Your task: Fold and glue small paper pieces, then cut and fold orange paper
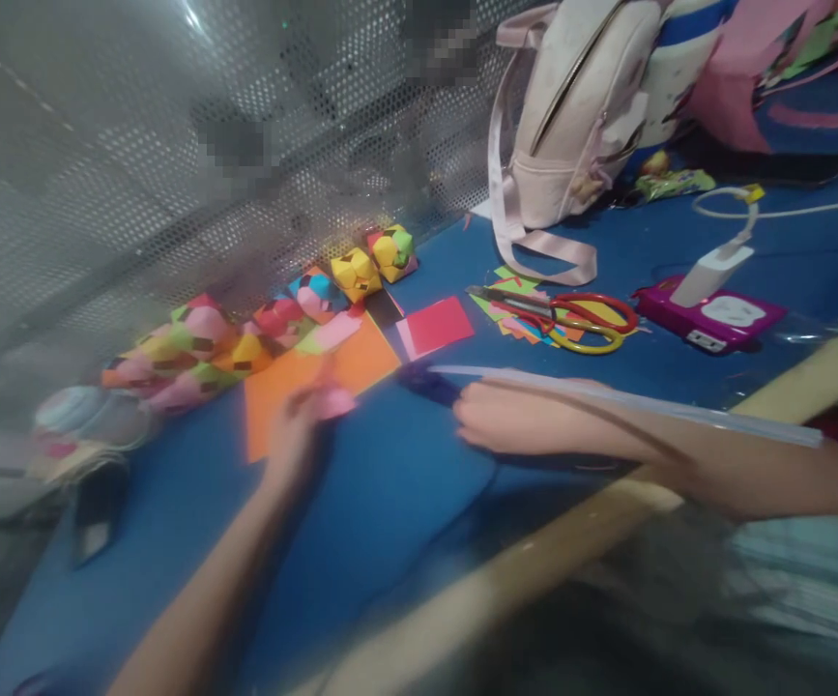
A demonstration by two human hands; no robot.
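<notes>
The left hand (297, 411), arm extended forward, pinches a small, blurred pink paper piece (335, 401) over flat orange paper (367, 355). The right hand (489, 414) has curled fingers; whether they grip anything cannot be determined.

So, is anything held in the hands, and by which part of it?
The left hand seems to hold pink paper by its left end. For the right hand, I cannot tell.

Pink paper (335, 402) (blurred, perhaps folded) is held near the orange sheet (369, 354).
</notes>
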